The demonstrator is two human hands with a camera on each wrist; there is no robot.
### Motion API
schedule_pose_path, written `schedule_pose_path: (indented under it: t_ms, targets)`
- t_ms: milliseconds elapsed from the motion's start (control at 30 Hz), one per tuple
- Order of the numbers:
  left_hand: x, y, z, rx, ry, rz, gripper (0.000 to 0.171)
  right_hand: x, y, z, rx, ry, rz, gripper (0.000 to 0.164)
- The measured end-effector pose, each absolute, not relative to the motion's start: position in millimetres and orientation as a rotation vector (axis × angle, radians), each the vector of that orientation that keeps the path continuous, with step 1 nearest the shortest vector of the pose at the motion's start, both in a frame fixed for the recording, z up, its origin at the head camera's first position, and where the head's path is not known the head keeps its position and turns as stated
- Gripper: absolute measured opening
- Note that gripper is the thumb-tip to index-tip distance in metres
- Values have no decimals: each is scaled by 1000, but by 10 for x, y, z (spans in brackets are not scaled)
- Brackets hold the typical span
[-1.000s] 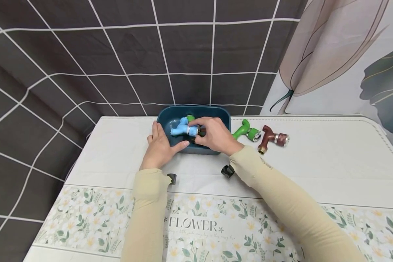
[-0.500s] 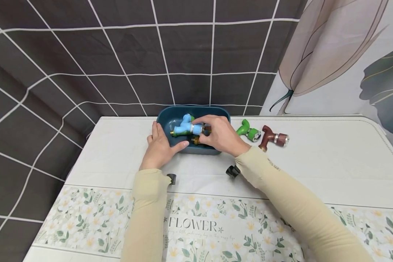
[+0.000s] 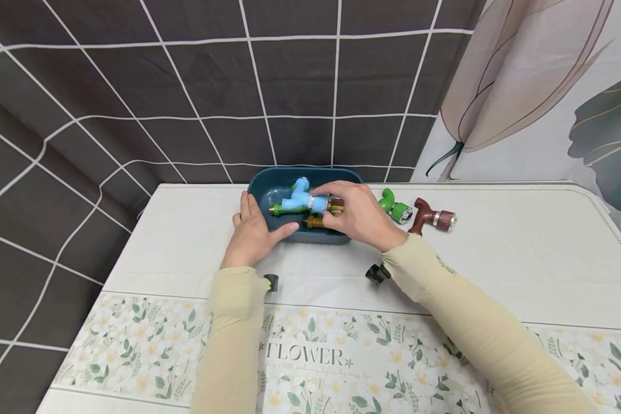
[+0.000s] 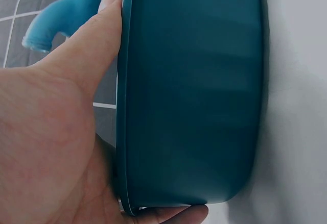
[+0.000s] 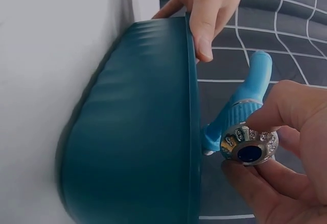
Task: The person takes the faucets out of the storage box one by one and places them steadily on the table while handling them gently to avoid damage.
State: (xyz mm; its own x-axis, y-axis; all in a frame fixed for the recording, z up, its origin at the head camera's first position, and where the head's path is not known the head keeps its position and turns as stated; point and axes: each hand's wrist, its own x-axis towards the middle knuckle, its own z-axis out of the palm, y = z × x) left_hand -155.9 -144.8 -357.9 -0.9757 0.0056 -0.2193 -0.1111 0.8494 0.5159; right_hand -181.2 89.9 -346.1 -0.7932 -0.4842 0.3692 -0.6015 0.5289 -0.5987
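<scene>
My right hand (image 3: 364,215) grips a light blue tap (image 3: 300,198) by its ribbed knob, over a dark teal plastic basin (image 3: 269,177). In the right wrist view the knob's silver end (image 5: 250,145) shows between thumb and fingers. At the basin's near left corner, my left hand (image 3: 250,233) holds the rim, its thumb on the front edge and its fingers along the left wall. Inside the basin lie a green tap (image 3: 276,210) with a brass end, partly under the blue one, and a brass-coloured piece (image 3: 315,222), partly hidden by my right hand.
Right of the basin, a green tap (image 3: 395,210) and a dark red tap (image 3: 429,218) lie on the white tablecloth (image 3: 502,253). A dark grid-patterned curtain (image 3: 300,98) hangs directly behind the basin. Small black pieces (image 3: 378,273) show at both wrists.
My right hand has moved slightly right with the blue tap, uncovering more of the green tap and brass-coloured piece in the basin. The left hand has stayed put.
</scene>
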Motion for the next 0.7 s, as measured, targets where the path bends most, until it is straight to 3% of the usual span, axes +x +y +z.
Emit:
schedule_pose_path:
  t_ms: [700]
  targets:
    - [-1557,-1445,-3592,-80,2827,813,121,-1706,1184,-3478,872,-2593,1140,39]
